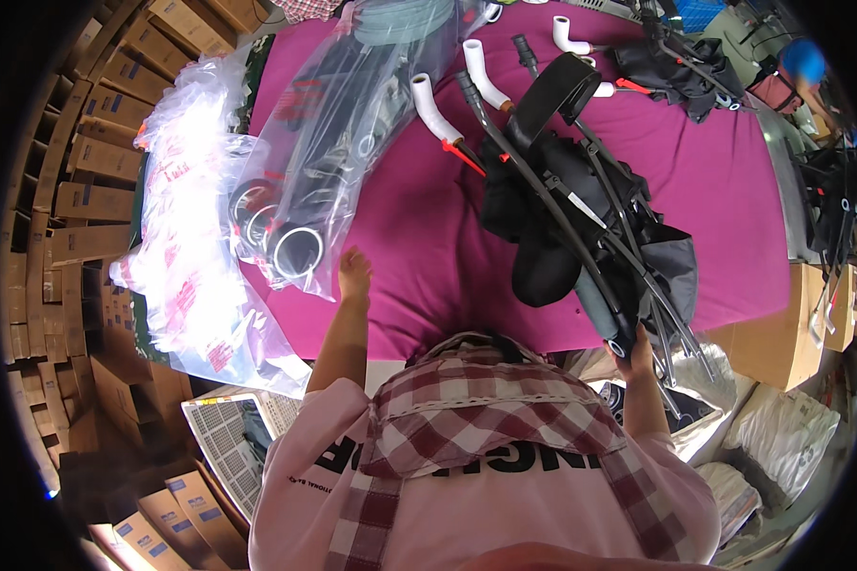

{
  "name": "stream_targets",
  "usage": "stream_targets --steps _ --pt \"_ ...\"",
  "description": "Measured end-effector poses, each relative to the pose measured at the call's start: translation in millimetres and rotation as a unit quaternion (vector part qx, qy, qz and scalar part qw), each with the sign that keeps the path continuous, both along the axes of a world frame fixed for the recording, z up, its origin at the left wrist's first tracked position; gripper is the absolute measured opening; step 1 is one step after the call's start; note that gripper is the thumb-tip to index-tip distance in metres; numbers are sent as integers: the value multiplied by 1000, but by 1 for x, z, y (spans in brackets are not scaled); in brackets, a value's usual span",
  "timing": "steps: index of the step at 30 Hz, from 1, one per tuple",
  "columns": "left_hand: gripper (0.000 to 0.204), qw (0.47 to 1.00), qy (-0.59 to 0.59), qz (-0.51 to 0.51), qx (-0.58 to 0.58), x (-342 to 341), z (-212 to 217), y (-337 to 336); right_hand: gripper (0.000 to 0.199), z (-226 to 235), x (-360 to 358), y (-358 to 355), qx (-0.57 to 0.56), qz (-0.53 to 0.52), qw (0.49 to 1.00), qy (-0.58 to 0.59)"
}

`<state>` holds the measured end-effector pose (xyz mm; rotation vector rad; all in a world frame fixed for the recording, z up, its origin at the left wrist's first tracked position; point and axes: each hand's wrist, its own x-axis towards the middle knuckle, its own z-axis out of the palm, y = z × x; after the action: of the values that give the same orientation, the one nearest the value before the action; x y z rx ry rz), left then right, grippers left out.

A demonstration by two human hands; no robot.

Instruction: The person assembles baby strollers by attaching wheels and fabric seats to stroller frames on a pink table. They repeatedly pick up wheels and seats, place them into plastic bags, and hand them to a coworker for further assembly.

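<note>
A folded black stroller point(552, 219), with dark tubes and black fabric, lies slanted across the right half of the purple-covered table point(419, 238). My right hand point(637, 354) is closed round the near end of its frame, at the table's front edge; part of the fingers is hidden behind the tube. On the left lies a clear plastic bag point(328, 143) holding dark parts and several round rings. Just beside the bag's near end, my left hand point(354, 274) is raised with its fingers loosely apart, and nothing shows in it.
A heap of clear plastic bags point(195, 190) covers the table's left edge. Another black folded frame point(681, 71) lies at the far right. Cardboard boxes point(95, 200) are stacked along the left; a carton point(767, 328) and white sacks point(781, 438) stand right. A person point(800, 81) is at the far right.
</note>
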<state>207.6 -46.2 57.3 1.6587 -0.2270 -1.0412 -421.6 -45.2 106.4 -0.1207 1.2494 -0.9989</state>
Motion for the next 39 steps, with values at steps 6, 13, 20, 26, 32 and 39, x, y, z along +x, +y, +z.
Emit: stream_targets --steps 6,13,20,26,32,39 --pt "47 966 -235 -84 -72 35 -32 -30 43 -11 37 31 13 -52 993 107" --pt "31 972 -179 -127 -82 79 -38 0 62 38 118 38 50 14 992 117" --pt "35 955 -3 -278 98 16 40 69 71 74 247 -47 -18 148 982 114" --pt "41 970 -99 -184 127 17 50 186 24 147 303 -101 -356 439 671 480" --pt "41 982 -99 12 163 29 39 303 19 132 410 -55 -521 473 653 279" --pt "36 985 -36 86 145 59 13 425 21 124 550 133 -521 747 407 71"
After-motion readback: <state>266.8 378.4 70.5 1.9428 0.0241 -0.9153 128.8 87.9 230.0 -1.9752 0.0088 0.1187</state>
